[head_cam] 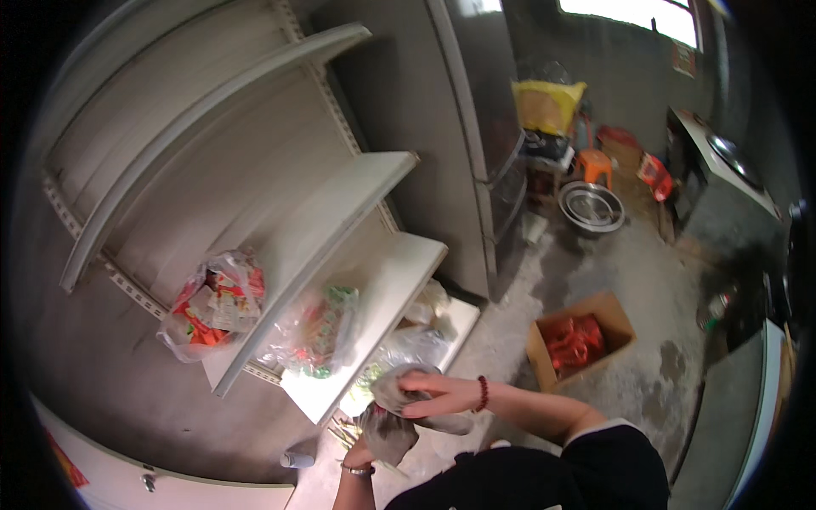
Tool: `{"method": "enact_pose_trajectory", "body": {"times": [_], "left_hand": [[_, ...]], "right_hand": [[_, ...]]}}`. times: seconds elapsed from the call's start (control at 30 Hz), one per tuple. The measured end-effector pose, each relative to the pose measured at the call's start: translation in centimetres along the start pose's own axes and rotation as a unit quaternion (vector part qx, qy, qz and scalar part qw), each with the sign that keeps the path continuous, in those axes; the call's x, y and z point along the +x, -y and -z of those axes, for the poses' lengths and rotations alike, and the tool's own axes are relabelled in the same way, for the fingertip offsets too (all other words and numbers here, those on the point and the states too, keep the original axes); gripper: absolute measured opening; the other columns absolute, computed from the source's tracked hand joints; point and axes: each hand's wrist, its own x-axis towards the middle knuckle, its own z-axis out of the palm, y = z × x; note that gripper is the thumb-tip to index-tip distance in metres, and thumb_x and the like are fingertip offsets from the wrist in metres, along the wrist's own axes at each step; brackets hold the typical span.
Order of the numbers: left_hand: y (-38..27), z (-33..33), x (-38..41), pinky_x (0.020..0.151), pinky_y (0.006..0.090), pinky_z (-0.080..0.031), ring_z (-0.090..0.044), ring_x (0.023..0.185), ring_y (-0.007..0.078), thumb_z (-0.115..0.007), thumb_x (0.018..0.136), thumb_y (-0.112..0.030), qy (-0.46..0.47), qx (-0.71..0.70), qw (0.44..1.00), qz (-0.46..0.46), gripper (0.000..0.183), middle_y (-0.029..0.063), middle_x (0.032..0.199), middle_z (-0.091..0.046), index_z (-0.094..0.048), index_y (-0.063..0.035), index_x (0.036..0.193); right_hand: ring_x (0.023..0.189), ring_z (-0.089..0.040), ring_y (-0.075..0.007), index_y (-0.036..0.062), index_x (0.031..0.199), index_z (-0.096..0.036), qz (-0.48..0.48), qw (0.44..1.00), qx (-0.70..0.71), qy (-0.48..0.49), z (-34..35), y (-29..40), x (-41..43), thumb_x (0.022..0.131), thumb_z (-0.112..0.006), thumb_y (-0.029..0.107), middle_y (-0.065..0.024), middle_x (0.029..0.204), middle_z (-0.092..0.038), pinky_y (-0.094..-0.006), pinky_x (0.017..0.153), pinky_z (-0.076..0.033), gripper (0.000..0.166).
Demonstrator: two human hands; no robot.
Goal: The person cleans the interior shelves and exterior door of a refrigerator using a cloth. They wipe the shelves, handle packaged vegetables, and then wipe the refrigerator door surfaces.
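Note:
My right hand (pixel 440 394), with a dark red bead bracelet at the wrist, grips a crumpled grey-brown cloth or bag (pixel 398 386). My left hand (pixel 358 454), wearing a metal watch or bracelet, is at a second part of the grey-brown bundle (pixel 390 433), which covers most of its fingers. Whether the two parts are one piece I cannot tell. Thin green-white stalks (pixel 344 432) stick out beside the left hand. Just beyond my hands, the lowest shelf (pixel 462 319) holds clear plastic bags (pixel 414 347) and some leafy greens (pixel 370 377).
White metal shelving (pixel 382 172) stands before me, holding a bag of red packets (pixel 223 299) and a bag of produce (pixel 328 325). A cardboard box (pixel 542 357) with red plastic, metal basins (pixel 591 207) and an orange stool (pixel 594 167) are on the right. A can (pixel 297 459) lies on the floor.

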Motion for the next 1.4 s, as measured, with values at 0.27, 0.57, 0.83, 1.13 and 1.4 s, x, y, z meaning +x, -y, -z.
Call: {"method": "enact_pose_trajectory", "body": {"times": [0.27,0.57,0.83,1.13,1.4], "left_hand": [[-2.1,-1.0,-1.0,0.089,0.0346,-0.055,-0.064,0.102,0.0185,-0.058,0.098,-0.019,-0.093,-0.15,0.976,-0.125,0.027,0.0073,0.116,-0.063,-0.058,-0.0047,0.12],[-3.1,0.0,-2.8,0.112,0.0426,-0.039,-0.049,0.129,0.0278,-0.049,0.101,-0.044,-0.055,-0.395,0.914,-0.072,0.06,0.0112,0.142,-0.052,-0.039,-0.0068,0.147],[-6.2,-7.4,0.4,0.078,0.0318,-0.055,-0.069,0.089,0.0219,-0.076,0.082,-0.014,-0.048,0.164,0.958,-0.229,0.032,0.0129,0.102,-0.071,-0.066,-0.0006,0.109],[-10.2,-12.9,6.2,0.074,0.0271,-0.053,-0.063,0.083,0.0113,-0.053,0.1,-0.015,0.107,0.134,0.965,-0.197,0.021,0.0033,0.1,-0.07,-0.065,-0.001,0.11],[-10.5,-17.2,13.1,0.092,0.035,-0.054,-0.065,0.11,0.0216,-0.059,0.099,-0.021,0.154,0.025,0.988,-0.006,0.046,0.0122,0.126,-0.064,-0.051,-0.0004,0.139]], "right_hand": [[0.128,-0.044,-0.0389,0.0076,0.134,-0.053,-0.007,0.966,-0.234,-0.112,-4.7,-1.6,-1.8,0.082,-0.072,0.039,-0.017,0.133,-0.053,-0.0458,0.108,-0.034,0.063],[0.144,-0.032,-0.0363,0.0118,0.156,-0.026,-0.069,0.947,-0.18,-0.256,-8.7,-3.0,-3.4,0.079,-0.081,0.033,-0.0208,0.154,-0.033,-0.0422,0.116,-0.029,0.097],[0.126,-0.052,-0.016,0.007,0.151,-0.036,-0.162,0.893,0.202,-0.368,-10.4,-2.8,-4.9,0.081,-0.083,0.016,-0.0086,0.138,-0.057,-0.0326,0.11,-0.041,0.085],[0.109,-0.058,-0.0101,0.0032,0.132,-0.059,-0.13,0.83,0.199,-0.505,-4.3,-2.0,-12.1,0.086,-0.075,0.007,-0.0019,0.121,-0.066,-0.0292,0.098,-0.049,0.049],[0.105,-0.061,-0.01,0.0074,0.129,-0.061,-0.039,0.802,0.268,-0.533,6.5,2.2,-18.8,0.089,-0.071,0.013,-0.0002,0.116,-0.066,-0.0284,0.088,-0.051,0.042]]}}
